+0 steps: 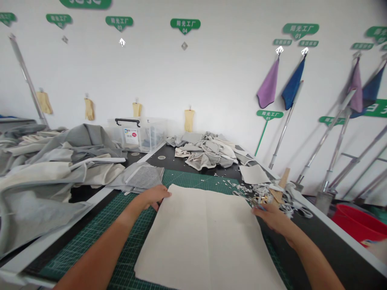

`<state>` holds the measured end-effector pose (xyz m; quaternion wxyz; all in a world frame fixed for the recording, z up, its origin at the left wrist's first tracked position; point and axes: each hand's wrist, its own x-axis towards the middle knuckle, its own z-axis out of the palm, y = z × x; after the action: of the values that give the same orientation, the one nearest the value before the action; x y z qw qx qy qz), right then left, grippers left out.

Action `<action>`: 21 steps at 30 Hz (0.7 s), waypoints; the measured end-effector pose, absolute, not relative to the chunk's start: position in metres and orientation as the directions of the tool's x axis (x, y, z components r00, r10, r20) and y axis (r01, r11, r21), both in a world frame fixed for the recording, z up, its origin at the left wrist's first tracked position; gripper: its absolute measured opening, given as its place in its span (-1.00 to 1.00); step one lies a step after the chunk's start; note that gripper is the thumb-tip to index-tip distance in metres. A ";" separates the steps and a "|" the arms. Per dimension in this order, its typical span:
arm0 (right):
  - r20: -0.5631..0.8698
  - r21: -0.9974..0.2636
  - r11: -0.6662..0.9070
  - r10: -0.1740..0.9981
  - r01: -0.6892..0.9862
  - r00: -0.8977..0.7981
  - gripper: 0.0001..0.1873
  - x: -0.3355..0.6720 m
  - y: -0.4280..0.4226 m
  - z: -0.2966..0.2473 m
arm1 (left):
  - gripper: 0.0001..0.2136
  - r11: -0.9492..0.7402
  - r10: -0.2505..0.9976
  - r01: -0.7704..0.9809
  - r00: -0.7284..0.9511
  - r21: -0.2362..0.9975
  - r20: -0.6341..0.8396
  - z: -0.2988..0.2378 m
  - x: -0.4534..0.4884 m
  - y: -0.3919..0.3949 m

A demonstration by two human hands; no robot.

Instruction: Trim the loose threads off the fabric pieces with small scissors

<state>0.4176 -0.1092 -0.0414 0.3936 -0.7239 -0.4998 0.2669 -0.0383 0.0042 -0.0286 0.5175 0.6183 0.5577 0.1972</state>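
Observation:
A large off-white cloth sheet with a faint centre crease lies on the green cutting mat. My left hand is closed on its far left corner, with the thumb on top. On the far right edge, my right hand pinches the sheet between its fingers. Directly behind that hand is a pair of metal scissors, partly hidden; I cannot tell whether the hand touches them. Small grey scraps are scattered past the sheet's far right corner.
Grey and white fabric pieces are heaped at left, with another pile at the back. Beside the wall is a clear plastic box. A brown strip and cuttings lie at right. Beyond the table's right edge stands a red bucket.

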 end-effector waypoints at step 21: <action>0.214 -0.751 0.288 0.958 0.595 -0.193 -0.50 0.213 -0.032 0.001 | -0.58 -0.226 0.934 0.106 0.306 0.968 0.184 -0.061 -0.002 0.016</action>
<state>0.2131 -0.0319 0.0007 0.3427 -0.5349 -0.7255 0.2648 -0.0015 0.0159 -0.0615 0.4776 0.6517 0.3990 0.4337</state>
